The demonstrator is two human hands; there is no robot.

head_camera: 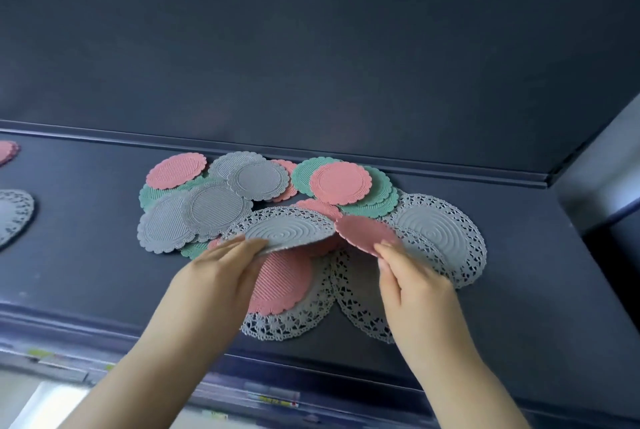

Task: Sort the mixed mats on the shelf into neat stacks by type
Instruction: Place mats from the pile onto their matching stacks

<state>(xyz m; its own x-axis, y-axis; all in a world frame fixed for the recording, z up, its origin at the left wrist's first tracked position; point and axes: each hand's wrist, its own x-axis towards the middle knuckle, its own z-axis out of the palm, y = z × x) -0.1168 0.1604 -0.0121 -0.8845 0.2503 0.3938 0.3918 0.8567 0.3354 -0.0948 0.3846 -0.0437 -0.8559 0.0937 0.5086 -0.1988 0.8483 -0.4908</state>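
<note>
1 head-worn wide camera faces forward and down, seemingly close above the shelf.

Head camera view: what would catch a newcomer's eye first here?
Two bare hands at the centre: the left hand holds up a grey lace mat, the right hand pinches a small pink mat. Behind them, a jumbled pile of pink, green and grey mats lies on the dark shelf.

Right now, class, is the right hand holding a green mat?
No. The right hand pinches a pink mat; the left hand holds a grey mat, and the green mats lie flat farther back.
</note>
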